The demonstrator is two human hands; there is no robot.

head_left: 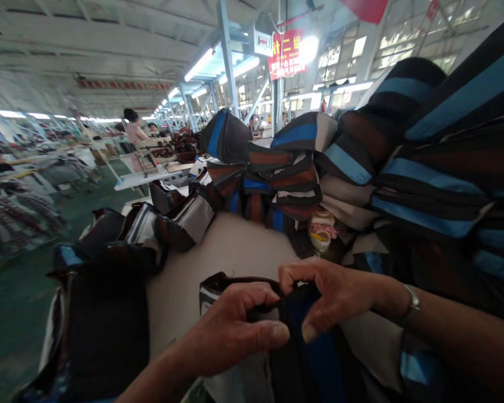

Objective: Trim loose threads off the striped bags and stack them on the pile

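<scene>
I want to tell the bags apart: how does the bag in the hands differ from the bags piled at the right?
The bag in the hands lies low on the table, gripped by the left hand and right hand; the piled bags are stacked high and untouched. Both show blue and dark stripes.

Vast factory hall, green floor (12,313), bright ceiling striplights (199,64)

My left hand (231,330) comes in from below, fingers (258,299) curled, thumb stretched flat to the right. My right hand (331,296) reaches in from the right, fingers hooked downward, thumb tip meeting the left thumb.
</scene>
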